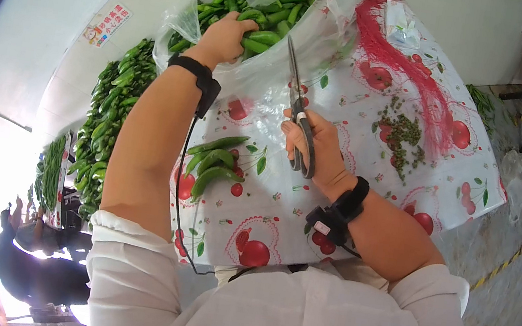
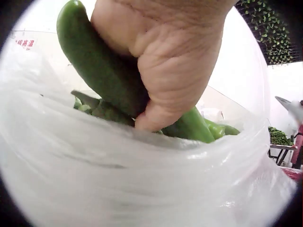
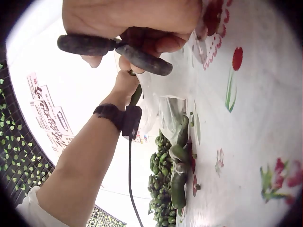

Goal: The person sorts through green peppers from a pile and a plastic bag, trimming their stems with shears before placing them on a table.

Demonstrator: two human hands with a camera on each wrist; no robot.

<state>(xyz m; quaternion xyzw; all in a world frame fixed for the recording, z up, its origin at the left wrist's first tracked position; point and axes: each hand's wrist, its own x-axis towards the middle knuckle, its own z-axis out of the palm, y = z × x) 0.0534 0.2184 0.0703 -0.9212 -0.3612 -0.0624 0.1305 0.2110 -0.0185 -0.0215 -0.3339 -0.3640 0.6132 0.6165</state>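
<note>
At the far side of the table a clear plastic bag [image 1: 260,83] bulges with green peppers [image 1: 281,16]. My left hand [image 1: 223,39] reaches into its mouth. In the left wrist view the thumb and fingers grip a long green pepper [image 2: 97,71], while the bag wall [image 2: 123,175] hides the fingertips. My right hand [image 1: 324,146] holds scissors [image 1: 296,81] with black handles, blades pointing away toward the bag. The right wrist view shows the scissor handles [image 3: 87,45] against the palm. Several loose peppers [image 1: 213,164] lie on the tablecloth between my forearms.
Red netting [image 1: 414,71] stretches along the table's right side. Small cut stem pieces [image 1: 403,136] are scattered near it on the cherry-patterned tablecloth [image 1: 305,226]. A large heap of peppers [image 1: 107,115] stands left of the table. A cable [image 1: 180,185] hangs from my left wrist.
</note>
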